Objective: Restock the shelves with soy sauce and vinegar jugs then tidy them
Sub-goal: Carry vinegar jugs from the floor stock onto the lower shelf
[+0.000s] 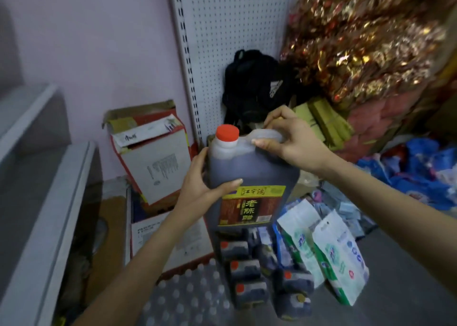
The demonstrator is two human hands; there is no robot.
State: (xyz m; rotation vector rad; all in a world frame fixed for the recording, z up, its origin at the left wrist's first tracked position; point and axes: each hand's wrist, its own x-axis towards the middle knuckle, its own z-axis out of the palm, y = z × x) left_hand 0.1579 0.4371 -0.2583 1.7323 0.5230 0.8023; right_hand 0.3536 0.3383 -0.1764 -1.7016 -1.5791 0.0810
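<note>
A large dark vinegar jug (252, 177) with a red cap and a brown and yellow label hangs upright in mid-air at the centre. My right hand (291, 140) grips its clear top handle from the right. My left hand (200, 187) holds the jug's left side, thumb across the front just above the label. Below it, several more dark jugs (249, 271) with red caps stand packed together on the floor.
A white pegboard shelf back (222, 41) rises behind, with a black backpack (254, 88) at its foot. Open cardboard boxes (153, 157) stand at left beside a grey chest freezer (37, 189). White and green pouches (329, 251) lean at right. Foil-wrapped goods (358, 41) pile up top right.
</note>
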